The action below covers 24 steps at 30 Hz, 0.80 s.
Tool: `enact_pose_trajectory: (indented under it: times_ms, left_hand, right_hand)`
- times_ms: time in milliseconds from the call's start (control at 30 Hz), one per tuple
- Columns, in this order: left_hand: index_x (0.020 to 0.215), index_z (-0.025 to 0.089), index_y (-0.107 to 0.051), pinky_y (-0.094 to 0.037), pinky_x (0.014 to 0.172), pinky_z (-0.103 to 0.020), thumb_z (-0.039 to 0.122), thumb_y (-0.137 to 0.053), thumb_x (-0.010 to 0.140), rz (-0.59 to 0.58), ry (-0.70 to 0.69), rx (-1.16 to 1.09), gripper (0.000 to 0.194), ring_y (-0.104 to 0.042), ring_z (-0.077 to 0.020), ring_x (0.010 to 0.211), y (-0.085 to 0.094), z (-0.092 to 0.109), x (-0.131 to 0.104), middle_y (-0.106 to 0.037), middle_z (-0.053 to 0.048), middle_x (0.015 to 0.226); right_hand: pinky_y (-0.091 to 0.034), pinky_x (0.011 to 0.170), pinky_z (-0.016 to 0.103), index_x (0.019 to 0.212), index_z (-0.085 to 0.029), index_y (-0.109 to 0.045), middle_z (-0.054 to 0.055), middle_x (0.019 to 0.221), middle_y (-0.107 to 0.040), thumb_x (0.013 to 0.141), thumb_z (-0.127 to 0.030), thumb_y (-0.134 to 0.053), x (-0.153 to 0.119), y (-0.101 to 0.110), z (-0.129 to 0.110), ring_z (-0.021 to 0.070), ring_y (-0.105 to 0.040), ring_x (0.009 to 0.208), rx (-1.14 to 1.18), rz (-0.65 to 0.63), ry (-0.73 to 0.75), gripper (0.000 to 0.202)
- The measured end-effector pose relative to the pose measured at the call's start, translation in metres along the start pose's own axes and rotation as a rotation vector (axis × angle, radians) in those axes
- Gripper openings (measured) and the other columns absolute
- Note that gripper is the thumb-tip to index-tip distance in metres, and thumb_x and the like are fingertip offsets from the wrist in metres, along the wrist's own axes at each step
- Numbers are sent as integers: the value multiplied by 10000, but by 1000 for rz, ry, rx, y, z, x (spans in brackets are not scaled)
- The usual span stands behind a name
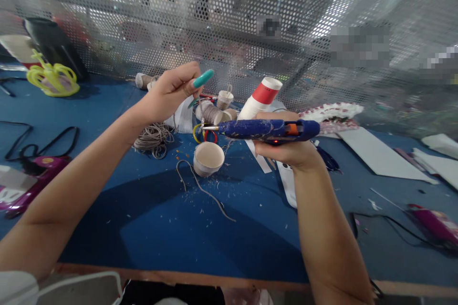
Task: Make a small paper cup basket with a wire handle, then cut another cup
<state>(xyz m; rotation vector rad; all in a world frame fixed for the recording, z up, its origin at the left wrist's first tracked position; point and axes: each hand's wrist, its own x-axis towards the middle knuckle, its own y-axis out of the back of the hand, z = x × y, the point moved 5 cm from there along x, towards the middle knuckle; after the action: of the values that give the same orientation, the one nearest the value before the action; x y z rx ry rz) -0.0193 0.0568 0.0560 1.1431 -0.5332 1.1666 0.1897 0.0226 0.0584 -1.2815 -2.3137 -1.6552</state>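
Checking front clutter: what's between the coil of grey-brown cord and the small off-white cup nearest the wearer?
Between the cord coil and the cup: a few orange crumbs and the bend of a loose thin cord, head view.

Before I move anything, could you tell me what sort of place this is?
It looks like a craft workbench: your right hand holds a blue hot-glue gun, and a loose coil of cord and yellow-handled scissors are on the blue tabletop.
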Motion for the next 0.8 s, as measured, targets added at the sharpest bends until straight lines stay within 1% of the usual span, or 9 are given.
enact_pose_trajectory:
  times_ms: [133,433,533,667,800]
  left_hand:
    - [644,197,-495,-376,612,-298,421,-440,964,-4,-38,-16,395,-427,-131,605,0,0,0,-426,-10,652]
    - [640,195,-478,-389,615,-298,470,-427,960,-36,-2,15,424,-444,-137,626,-3,0,0,-457,-20,657]
    - [643,194,-473,-393,604,-298,494,-433,953,-42,21,3,434,-433,-132,621,-4,0,0,-476,-25,669]
    - [650,184,-472,-382,592,-290,455,-432,968,-57,-23,-12,419,-428,-118,621,-6,0,0,-471,-17,675]
    - [664,183,-477,-359,573,-291,405,-427,982,-73,-56,-21,392,-422,-112,626,-7,0,-1,-454,-9,681]
  right_hand:
    - [-324,461,255,565,-232,-401,-62,515,-401,634,-113,-597,0,1,1,85,-335,477,-9,11,-10,239]
    - [-310,463,249,569,-222,-411,-58,548,-428,625,-90,-566,0,3,-1,82,-374,495,12,78,46,211]
    - [-299,461,254,554,-223,-394,-59,538,-420,617,-97,-562,0,3,0,82,-364,491,23,90,29,220]
    - [-284,460,260,545,-225,-388,-66,523,-398,612,-102,-553,0,3,0,78,-340,479,54,103,3,218]
    - [-300,475,265,551,-225,-391,-59,539,-411,603,-94,-549,1,2,0,83,-358,492,96,78,-51,212]
